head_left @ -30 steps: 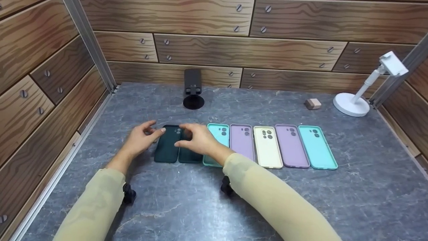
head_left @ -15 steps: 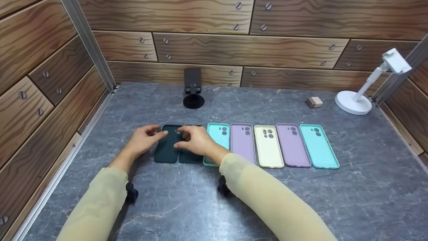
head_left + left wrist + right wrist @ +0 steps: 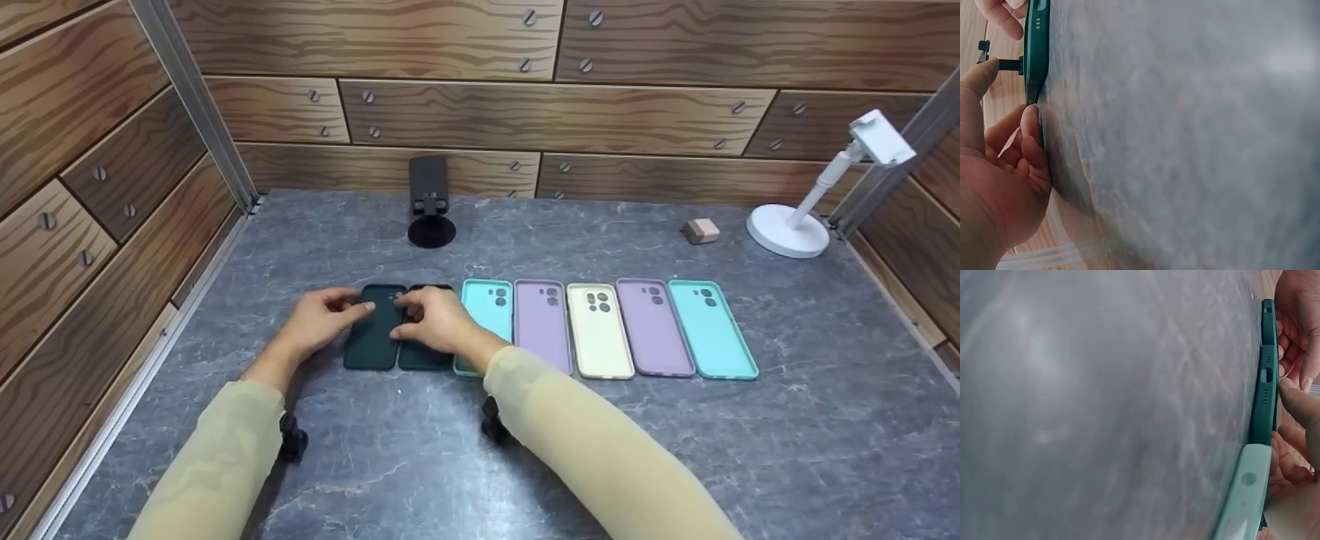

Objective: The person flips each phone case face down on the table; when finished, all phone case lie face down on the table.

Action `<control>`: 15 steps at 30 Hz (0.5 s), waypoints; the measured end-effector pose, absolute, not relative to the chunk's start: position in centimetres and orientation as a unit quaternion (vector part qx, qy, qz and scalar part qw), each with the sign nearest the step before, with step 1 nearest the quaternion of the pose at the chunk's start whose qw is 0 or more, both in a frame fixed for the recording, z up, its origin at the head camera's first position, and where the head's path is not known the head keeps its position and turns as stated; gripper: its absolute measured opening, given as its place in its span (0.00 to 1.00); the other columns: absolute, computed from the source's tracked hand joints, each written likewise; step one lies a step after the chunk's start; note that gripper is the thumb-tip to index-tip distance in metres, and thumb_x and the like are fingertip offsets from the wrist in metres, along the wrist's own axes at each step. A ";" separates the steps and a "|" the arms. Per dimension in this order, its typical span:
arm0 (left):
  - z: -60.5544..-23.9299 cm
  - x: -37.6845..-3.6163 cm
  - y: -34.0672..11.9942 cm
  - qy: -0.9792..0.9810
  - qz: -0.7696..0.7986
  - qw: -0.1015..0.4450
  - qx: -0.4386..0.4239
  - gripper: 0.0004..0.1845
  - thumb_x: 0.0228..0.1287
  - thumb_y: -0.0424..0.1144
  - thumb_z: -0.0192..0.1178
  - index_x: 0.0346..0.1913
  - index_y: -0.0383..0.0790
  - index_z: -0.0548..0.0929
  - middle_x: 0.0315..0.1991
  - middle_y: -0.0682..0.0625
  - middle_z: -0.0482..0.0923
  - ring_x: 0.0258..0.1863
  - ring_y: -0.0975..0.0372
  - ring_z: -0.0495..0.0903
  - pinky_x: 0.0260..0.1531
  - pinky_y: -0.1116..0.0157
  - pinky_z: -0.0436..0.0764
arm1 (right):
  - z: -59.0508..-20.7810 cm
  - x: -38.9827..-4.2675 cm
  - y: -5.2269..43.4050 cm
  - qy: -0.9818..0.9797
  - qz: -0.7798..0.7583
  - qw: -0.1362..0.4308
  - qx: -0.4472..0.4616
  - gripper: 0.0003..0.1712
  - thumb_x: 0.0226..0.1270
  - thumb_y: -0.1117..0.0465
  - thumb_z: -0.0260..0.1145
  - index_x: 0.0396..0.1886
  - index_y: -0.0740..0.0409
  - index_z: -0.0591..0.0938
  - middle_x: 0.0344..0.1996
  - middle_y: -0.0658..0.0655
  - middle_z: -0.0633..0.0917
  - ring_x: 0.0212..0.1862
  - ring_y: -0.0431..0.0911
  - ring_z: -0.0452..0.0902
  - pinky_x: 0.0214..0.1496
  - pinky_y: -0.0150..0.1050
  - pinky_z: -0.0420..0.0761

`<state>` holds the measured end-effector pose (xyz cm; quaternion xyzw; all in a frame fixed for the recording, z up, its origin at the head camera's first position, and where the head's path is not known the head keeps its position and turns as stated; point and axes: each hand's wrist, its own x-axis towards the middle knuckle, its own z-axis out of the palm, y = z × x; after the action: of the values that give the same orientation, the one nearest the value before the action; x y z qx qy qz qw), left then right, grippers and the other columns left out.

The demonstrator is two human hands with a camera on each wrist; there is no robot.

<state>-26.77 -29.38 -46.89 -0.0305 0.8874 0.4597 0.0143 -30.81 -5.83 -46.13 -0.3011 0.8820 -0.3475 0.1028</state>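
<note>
Both hands have closed in on the upper ends of the two dark cases since a second ago, when the fingers stood higher and wider apart; the row of cases itself has not shifted.

Left hand (image 3: 321, 319): fingers loosely curled, fingertips resting on the top left corner of the dark green case (image 3: 373, 330). The left wrist view shows the thumb clear of the case and the other fingers bent against the desk edge of it; whether they pinch it I cannot tell.

Right hand (image 3: 437, 321): fingers curled over the top of the second dark case (image 3: 421, 352), covering its upper half. No firm clamp is visible.

Location: both dark cases lie flat, backs up, side by side and touching at the left end of a row on the grey desk (image 3: 450, 465). Next in the row are a mint case (image 3: 489, 307), a lilac case (image 3: 541, 322), a cream case (image 3: 598, 330), a second lilac case (image 3: 651, 326) and a second mint case (image 3: 709, 330).

Handling, by judgement: the cases look thin, light and flexible, with a matte, grippy skin, and are unlikely to break. Lying flat, each is best lifted by its rim at a corner or long edge.

A black stand (image 3: 430, 202), a white stand (image 3: 806, 217) and a small block (image 3: 702, 231) sit well behind.
</note>
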 end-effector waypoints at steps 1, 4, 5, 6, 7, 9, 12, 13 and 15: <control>-46.9 -26.8 -29.4 0.887 0.461 0.014 -0.030 0.31 0.74 0.51 0.68 0.70 0.31 0.80 0.49 0.42 0.85 0.46 0.55 0.79 0.46 0.62 0.78 | -46.1 -30.8 -5.9 0.883 -0.347 0.104 -0.299 0.29 0.69 0.53 0.79 0.67 0.56 0.85 0.52 0.58 0.87 0.52 0.50 0.83 0.56 0.43 0.82; -47.0 -26.8 -29.5 0.886 0.462 0.012 -0.031 0.31 0.73 0.49 0.69 0.69 0.31 0.81 0.46 0.44 0.84 0.43 0.57 0.78 0.43 0.64 0.77 | -46.2 -30.7 -5.9 0.885 -0.345 0.105 -0.294 0.29 0.69 0.53 0.79 0.67 0.56 0.85 0.52 0.58 0.86 0.52 0.49 0.83 0.56 0.43 0.82; -47.1 -26.8 -29.5 0.886 0.463 0.012 -0.032 0.30 0.73 0.49 0.69 0.69 0.31 0.81 0.45 0.44 0.84 0.42 0.57 0.78 0.42 0.64 0.77 | -46.2 -30.7 -6.0 0.886 -0.344 0.106 -0.293 0.29 0.68 0.53 0.79 0.67 0.56 0.85 0.52 0.58 0.86 0.52 0.49 0.82 0.55 0.43 0.82; -47.1 -26.8 -29.5 0.885 0.464 0.013 -0.032 0.30 0.73 0.48 0.70 0.69 0.31 0.81 0.45 0.45 0.84 0.42 0.57 0.78 0.42 0.64 0.76 | -46.2 -30.7 -6.0 0.887 -0.342 0.106 -0.292 0.29 0.68 0.53 0.79 0.67 0.55 0.85 0.51 0.57 0.86 0.52 0.49 0.82 0.55 0.42 0.82; -47.2 -26.8 -29.5 0.885 0.465 0.014 -0.033 0.30 0.72 0.48 0.70 0.69 0.31 0.81 0.45 0.45 0.84 0.42 0.57 0.78 0.42 0.64 0.77 | -46.2 -30.7 -6.0 0.888 -0.341 0.107 -0.290 0.29 0.68 0.53 0.79 0.67 0.55 0.85 0.51 0.57 0.86 0.52 0.49 0.82 0.55 0.42 0.82; -47.2 -26.9 -29.6 0.884 0.466 0.018 -0.034 0.30 0.71 0.46 0.71 0.69 0.31 0.81 0.45 0.45 0.83 0.42 0.57 0.78 0.42 0.64 0.77 | -46.2 -30.7 -6.0 0.889 -0.338 0.107 -0.289 0.29 0.68 0.53 0.79 0.67 0.55 0.85 0.51 0.57 0.86 0.52 0.49 0.82 0.55 0.41 0.82; -47.2 -27.0 -29.5 0.886 0.462 0.024 -0.031 0.30 0.70 0.44 0.72 0.69 0.30 0.80 0.45 0.44 0.83 0.43 0.56 0.79 0.43 0.64 0.77 | -46.1 -30.7 -6.0 0.891 -0.335 0.106 -0.287 0.29 0.68 0.52 0.80 0.67 0.54 0.86 0.51 0.56 0.86 0.51 0.48 0.82 0.54 0.41 0.82; -47.1 -27.0 -29.5 0.887 0.460 0.027 -0.031 0.30 0.70 0.43 0.72 0.69 0.30 0.80 0.45 0.44 0.83 0.42 0.56 0.79 0.43 0.63 0.77 | -46.1 -30.7 -6.0 0.892 -0.334 0.104 -0.287 0.29 0.67 0.52 0.80 0.66 0.54 0.86 0.51 0.56 0.87 0.51 0.48 0.82 0.54 0.40 0.82; -47.0 -27.0 -29.5 0.889 0.455 0.031 -0.032 0.30 0.70 0.41 0.72 0.69 0.30 0.80 0.45 0.44 0.82 0.42 0.56 0.78 0.42 0.63 0.77 | -46.0 -30.7 -6.0 0.892 -0.333 0.101 -0.287 0.29 0.67 0.53 0.80 0.66 0.54 0.86 0.50 0.56 0.87 0.50 0.48 0.82 0.54 0.40 0.81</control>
<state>-26.99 -29.49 -46.97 -0.0321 0.8895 0.4548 0.0307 -30.73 -6.00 -46.03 -0.2873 0.8924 -0.3330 0.1007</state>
